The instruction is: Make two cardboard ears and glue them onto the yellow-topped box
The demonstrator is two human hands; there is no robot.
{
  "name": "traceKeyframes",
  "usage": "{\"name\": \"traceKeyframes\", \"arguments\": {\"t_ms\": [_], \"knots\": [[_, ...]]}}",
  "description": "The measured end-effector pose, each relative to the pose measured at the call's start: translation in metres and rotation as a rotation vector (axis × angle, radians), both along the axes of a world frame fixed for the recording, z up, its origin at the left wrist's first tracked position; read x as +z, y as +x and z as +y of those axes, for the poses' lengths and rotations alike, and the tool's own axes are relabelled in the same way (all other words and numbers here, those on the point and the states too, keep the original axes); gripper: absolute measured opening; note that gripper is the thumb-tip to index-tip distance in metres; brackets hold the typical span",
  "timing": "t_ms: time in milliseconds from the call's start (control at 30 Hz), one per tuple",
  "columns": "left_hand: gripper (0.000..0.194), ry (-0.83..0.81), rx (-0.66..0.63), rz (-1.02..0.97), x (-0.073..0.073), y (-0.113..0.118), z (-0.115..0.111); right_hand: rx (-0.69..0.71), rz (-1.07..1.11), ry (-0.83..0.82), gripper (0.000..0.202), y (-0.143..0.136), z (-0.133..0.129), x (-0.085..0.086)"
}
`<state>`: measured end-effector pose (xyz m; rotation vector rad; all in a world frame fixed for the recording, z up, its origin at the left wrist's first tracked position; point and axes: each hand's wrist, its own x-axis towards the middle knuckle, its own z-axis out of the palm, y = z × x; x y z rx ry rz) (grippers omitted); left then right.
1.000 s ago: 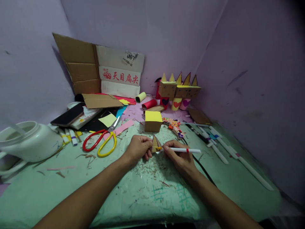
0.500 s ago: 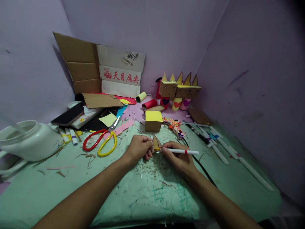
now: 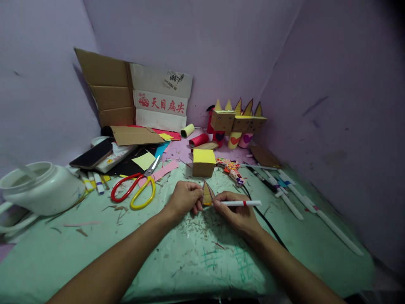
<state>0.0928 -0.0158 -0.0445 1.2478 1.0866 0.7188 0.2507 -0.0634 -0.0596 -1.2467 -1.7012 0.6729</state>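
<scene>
Centrally, one triangle between two hands

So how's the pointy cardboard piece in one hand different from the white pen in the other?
The pointy cardboard piece is a flat triangle; the white pen is long and thin.
The cardboard piece is brownish-yellow with dark edges; the pen is white with a red band.
The cardboard piece points up in the picture; the pen lies sideways.
Both are held: the piece in the left hand, the pen in the right hand.
</scene>
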Motion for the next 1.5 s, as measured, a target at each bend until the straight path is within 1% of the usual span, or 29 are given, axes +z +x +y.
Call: {"name": "traceKeyframes", "arguments": {"t_ms": [167,333,533,700,867,1000,1200,1267,1433,1500], "knots": [[0.022,-0.001,-0.001,-0.002,-0.0009,0.0000,-0.0001,-0.067,0.032,0.013,0.020,-0.0010,-0.0007,0.0024],[0.021,-0.003,0.008,0.001,0.0016,0.0011,-0.0012,-0.020,0.040,-0.026,0.021,-0.0012,-0.0016,0.0033],[0.023,-0.002,0.017,0.011,0.0028,0.0008,-0.0017,-0.088,0.064,0.002,0.021,-0.0007,-0.0012,0.0036],[0.020,-0.005,0.012,0.017,0.0020,0.0010,-0.0016,-0.049,0.047,-0.040,0.022,-0.0004,0.0000,0.0004],[0.022,-0.005,0.007,0.019,0.0012,0.0015,-0.0009,-0.074,0.054,-0.007,0.020,-0.0011,0.0006,0.0022],[0.021,-0.002,0.006,0.020,0.0021,0.0010,-0.0015,-0.022,0.032,-0.027,0.020,-0.0003,-0.0003,0.0026],[0.019,0.007,0.008,0.040,0.0051,0.0015,-0.0029,-0.109,0.086,0.037,0.018,0.0000,0.0009,0.0041],[0.019,0.008,0.008,0.043,0.0059,0.0020,-0.0028,-0.103,0.073,0.039,0.018,-0.0003,0.0021,0.0036],[0.017,0.005,0.013,0.050,0.0057,0.0020,-0.0029,-0.044,0.053,-0.025,0.021,0.0004,0.0008,0.0030],[0.016,0.006,0.009,0.048,0.0048,0.0013,-0.0030,-0.064,0.084,-0.018,0.021,0.0009,0.0000,0.0044]]}}
